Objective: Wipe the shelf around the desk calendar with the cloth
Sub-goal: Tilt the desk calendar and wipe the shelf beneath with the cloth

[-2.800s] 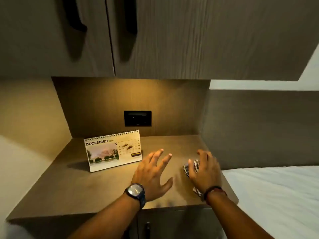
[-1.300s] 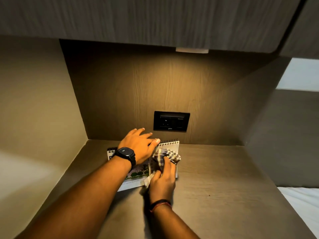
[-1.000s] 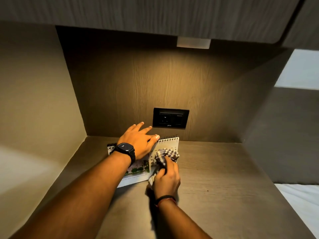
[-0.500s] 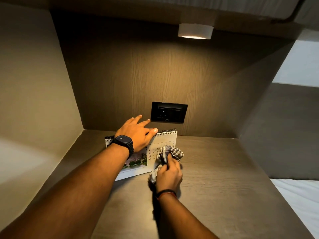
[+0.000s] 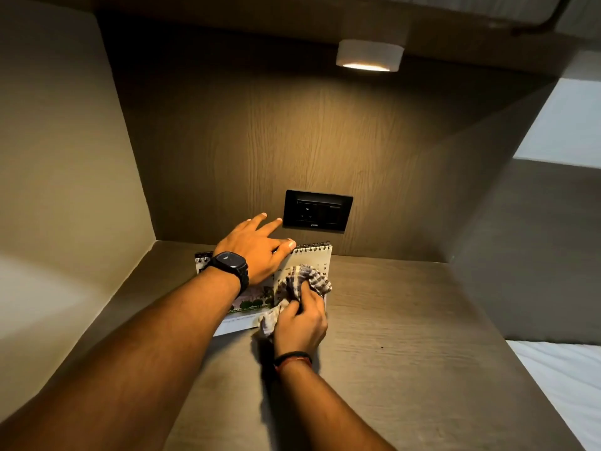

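A spiral-bound desk calendar [image 5: 313,257] stands on the brown wooden shelf [image 5: 406,336] near the back wall. My left hand [image 5: 255,250], with a black watch on the wrist, rests on the calendar's top edge, thumb against the spiral and fingers spread. My right hand [image 5: 300,323] grips a bunched checked cloth [image 5: 307,279] and presses it against the calendar's front face at its right side. Much of the calendar's picture is hidden behind my hands.
A black wall socket [image 5: 317,210] sits on the back panel just above the calendar. A round lamp [image 5: 369,56] glows under the cabinet overhead. Side panels close the niche at left and right. White bedding [image 5: 566,379] lies at the lower right.
My right hand carried the cloth from the shelf's right side to the calendar, and my left hand came onto its top edge. Over the last second the cloth rubs slightly on the calendar's front.
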`<state>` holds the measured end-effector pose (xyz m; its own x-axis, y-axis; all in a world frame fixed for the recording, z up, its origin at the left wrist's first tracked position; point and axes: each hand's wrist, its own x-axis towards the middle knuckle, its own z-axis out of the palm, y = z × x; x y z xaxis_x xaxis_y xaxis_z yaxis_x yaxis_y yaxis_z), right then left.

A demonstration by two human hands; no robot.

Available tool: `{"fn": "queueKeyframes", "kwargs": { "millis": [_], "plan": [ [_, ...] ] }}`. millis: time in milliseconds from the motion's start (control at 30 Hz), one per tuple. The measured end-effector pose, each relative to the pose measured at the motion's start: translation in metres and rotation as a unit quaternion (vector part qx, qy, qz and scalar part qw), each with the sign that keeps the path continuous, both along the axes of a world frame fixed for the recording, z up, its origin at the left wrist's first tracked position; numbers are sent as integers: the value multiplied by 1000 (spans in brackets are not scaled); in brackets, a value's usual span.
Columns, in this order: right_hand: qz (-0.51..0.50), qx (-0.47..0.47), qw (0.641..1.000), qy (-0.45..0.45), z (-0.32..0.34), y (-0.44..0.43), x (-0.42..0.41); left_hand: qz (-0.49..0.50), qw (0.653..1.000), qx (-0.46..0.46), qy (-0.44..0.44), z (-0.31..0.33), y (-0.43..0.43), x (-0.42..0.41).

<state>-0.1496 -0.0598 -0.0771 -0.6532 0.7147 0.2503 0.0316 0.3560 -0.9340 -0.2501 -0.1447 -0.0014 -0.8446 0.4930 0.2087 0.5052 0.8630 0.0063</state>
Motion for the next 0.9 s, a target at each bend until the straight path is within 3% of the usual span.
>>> {"fn": "queueKeyframes", "kwargs": {
  "millis": [167, 367, 500, 667, 833, 900],
  "plan": [
    [184, 161, 970, -15, -15, -4, 21, -13, 1000, -4, 17, 2, 0, 2],
    [15, 13, 1000, -9, -7, 0, 8, -7, 999, -31, 33, 0, -1, 1],
    [100, 76, 992, -22, -16, -4, 18, -13, 998, -31, 45, -2, -2, -1],
    [1, 13, 1000, 0, -8, 3, 5, -10, 996, -42, 74, -1, -3, 1],
    [123, 82, 989, -12, -18, -2, 18, -19, 995, -51, 80, 0, -3, 0],
    [96, 70, 993, -21, -20, 4, 15, -21, 995, -53, 80, 0, -3, 1]
  ]
}}
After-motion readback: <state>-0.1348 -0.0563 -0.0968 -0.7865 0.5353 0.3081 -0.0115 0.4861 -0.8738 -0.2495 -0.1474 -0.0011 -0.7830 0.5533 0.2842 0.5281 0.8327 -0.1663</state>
